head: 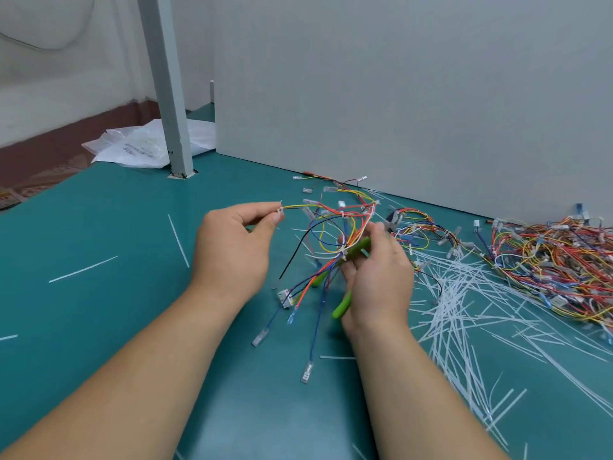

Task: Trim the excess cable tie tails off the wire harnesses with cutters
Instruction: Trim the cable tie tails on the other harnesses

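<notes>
Tabletop (99, 293) of green matting fills most of the view, with a pale partition (398, 94) standing along its far edge. At the right a tangled pile of harnesses (547, 260) lies against that partition, and just beside it, nearer the person, spreads a heap of cut tails (464, 293), thin white strips scattered loosely. Both hands are raised above the mat at centre. The left hand (232, 244) has thumb and forefinger closed in a pinch, the other fingers curled under. The right hand (378, 280) is wrapped round the green handles of the cutters (341, 308) and seems also to trap some wires against them; the blades are hidden, so whether they are apart cannot be told. Between the hands hangs one harness (331, 234), a loose spray of coloured wires whose blue leads and clear terminals dangle toward the mat. It looks very light and limp, likely to sag and snag on anything near, with insulation that a careless nip would cut. The best hold is probably right at a knot, where the bundle is stiffest, and the left pinch sits on just such a cable tie (280, 211), from which a short stub appears to stick up.
</notes>
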Tool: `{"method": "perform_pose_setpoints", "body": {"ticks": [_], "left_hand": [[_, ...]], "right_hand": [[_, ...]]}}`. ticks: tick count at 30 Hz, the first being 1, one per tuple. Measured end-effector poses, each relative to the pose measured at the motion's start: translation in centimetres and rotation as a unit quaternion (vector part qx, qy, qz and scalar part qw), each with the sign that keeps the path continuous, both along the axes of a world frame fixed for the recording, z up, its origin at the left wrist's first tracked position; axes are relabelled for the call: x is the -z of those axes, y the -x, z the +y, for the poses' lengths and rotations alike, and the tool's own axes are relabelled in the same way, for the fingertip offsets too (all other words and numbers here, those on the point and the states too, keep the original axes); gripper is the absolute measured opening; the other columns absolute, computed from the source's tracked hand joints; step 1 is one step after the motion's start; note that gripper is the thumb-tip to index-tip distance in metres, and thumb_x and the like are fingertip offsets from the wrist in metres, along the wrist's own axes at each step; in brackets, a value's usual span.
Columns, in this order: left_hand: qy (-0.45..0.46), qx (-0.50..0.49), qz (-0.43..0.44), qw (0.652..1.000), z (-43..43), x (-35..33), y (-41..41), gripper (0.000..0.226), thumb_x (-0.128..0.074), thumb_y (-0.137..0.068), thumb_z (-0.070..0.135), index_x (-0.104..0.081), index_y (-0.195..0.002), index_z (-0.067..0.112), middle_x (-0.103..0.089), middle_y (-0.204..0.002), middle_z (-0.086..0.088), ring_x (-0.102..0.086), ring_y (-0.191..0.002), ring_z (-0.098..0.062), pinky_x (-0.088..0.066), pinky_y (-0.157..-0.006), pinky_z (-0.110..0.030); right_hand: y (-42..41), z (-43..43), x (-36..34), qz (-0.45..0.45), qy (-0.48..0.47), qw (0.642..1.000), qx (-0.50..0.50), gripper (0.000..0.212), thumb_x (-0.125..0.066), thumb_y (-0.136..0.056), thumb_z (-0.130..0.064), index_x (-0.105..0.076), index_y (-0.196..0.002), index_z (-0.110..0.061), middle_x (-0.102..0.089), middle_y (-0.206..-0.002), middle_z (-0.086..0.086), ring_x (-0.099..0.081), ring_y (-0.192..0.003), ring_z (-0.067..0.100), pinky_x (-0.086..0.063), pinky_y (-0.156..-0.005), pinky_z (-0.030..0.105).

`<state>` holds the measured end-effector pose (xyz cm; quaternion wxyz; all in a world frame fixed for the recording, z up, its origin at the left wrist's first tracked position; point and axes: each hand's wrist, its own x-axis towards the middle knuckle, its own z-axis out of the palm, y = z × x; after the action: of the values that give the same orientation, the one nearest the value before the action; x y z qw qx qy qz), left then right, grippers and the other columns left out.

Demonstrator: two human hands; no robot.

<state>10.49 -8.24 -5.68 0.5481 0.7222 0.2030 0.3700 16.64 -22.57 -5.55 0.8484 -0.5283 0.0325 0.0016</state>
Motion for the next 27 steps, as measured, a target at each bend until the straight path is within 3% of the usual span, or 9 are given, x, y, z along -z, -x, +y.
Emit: {"method": "perform_pose_setpoints", "body": {"ticks": [5,8,12,15,17,22,24,27], "left_hand": [[0.048,0.005,-0.039,0.998,-0.5,-0.8,0.1,0.016,-0.074,-0.091,0.020,-0.079,-0.088,0.035,-0.076,-0.088,0.025,-0.068,-0.087,0.012,-0.046,-0.076,-0.003],[0.054,0.006,-0.056,0.997,-0.8,-0.8,0.1,0.012,-0.077,-0.089,0.016,-0.080,-0.087,0.028,-0.078,-0.085,0.016,-0.070,-0.083,0.003,-0.050,-0.077,-0.011],[0.028,0.008,-0.108,0.994,-1.1,-0.9,0.3,0.024,-0.077,-0.086,0.003,-0.073,-0.088,0.027,-0.078,-0.087,0.010,-0.073,-0.089,-0.005,-0.055,-0.082,-0.018],[-0.059,0.010,-0.100,0.993,-1.6,-0.7,0.4,0.025,-0.078,-0.085,0.009,-0.068,-0.087,0.032,-0.076,-0.088,0.017,-0.067,-0.079,0.007,-0.045,-0.069,-0.009],[-0.108,0.024,-0.095,0.989,-2.1,-0.6,0.6,0.025,-0.080,-0.083,0.010,-0.068,-0.088,0.032,-0.076,-0.088,0.020,-0.058,-0.066,0.015,-0.038,-0.065,-0.002],[-0.181,0.028,-0.073,0.980,-2.5,-0.6,0.9,0.020,-0.082,-0.082,0.012,-0.073,-0.090,0.029,-0.075,-0.084,0.022,-0.053,-0.059,0.018,-0.035,-0.062,0.002],[-0.186,0.025,-0.063,0.980,-2.2,-0.6,1.0,0.018,-0.081,-0.083,0.015,-0.074,-0.090,0.029,-0.073,-0.081,0.024,-0.054,-0.057,0.010,-0.036,-0.059,-0.001],[-0.159,0.038,-0.020,0.986,-2.0,-0.6,0.9,0.016,-0.079,-0.083,0.018,-0.073,-0.089,0.033,-0.072,-0.084,0.026,-0.059,-0.064,-0.012,-0.050,-0.061,-0.019]], "right_hand": [[0.2,-0.4,-0.3,-0.039,0.005,0.997,0.066,0.026,-0.050,-0.110,-0.033,-0.071,-0.103,-0.020,-0.067,-0.076,-0.002,-0.065,-0.068,0.008,-0.055,-0.068,0.026],[0.7,-0.3,-0.3,-0.097,0.056,0.988,0.104,0.026,-0.049,-0.108,-0.036,-0.071,-0.098,-0.026,-0.066,-0.075,-0.006,-0.063,-0.070,0.008,-0.053,-0.074,0.032],[1.0,-0.5,-0.7,-0.151,0.061,0.977,0.135,0.020,-0.056,-0.097,-0.042,-0.065,-0.087,-0.026,-0.060,-0.066,-0.011,-0.057,-0.066,0.013,-0.050,-0.067,0.028],[1.5,-0.1,-0.7,-0.165,0.118,0.976,0.077,0.017,-0.067,-0.088,-0.040,-0.068,-0.090,-0.024,-0.066,-0.075,-0.005,-0.062,-0.071,0.015,-0.054,-0.072,0.034],[2.0,0.3,-0.5,-0.179,0.138,0.974,0.007,0.021,-0.073,-0.083,-0.038,-0.071,-0.096,-0.021,-0.069,-0.076,-0.011,-0.063,-0.071,0.011,-0.056,-0.074,0.032],[2.6,0.7,-0.2,-0.190,0.131,0.966,-0.113,0.012,-0.067,-0.088,-0.032,-0.075,-0.088,-0.022,-0.069,-0.073,-0.006,-0.063,-0.070,0.013,-0.057,-0.072,0.031],[2.6,0.7,-0.3,-0.165,0.103,0.970,-0.145,0.012,-0.069,-0.087,-0.030,-0.078,-0.085,-0.022,-0.071,-0.076,-0.001,-0.065,-0.072,0.014,-0.057,-0.071,0.029],[2.4,0.7,-0.3,-0.136,0.109,0.973,-0.152,0.007,-0.075,-0.084,-0.018,-0.077,-0.091,-0.017,-0.072,-0.076,-0.002,-0.066,-0.070,0.014,-0.058,-0.076,0.037]]}}
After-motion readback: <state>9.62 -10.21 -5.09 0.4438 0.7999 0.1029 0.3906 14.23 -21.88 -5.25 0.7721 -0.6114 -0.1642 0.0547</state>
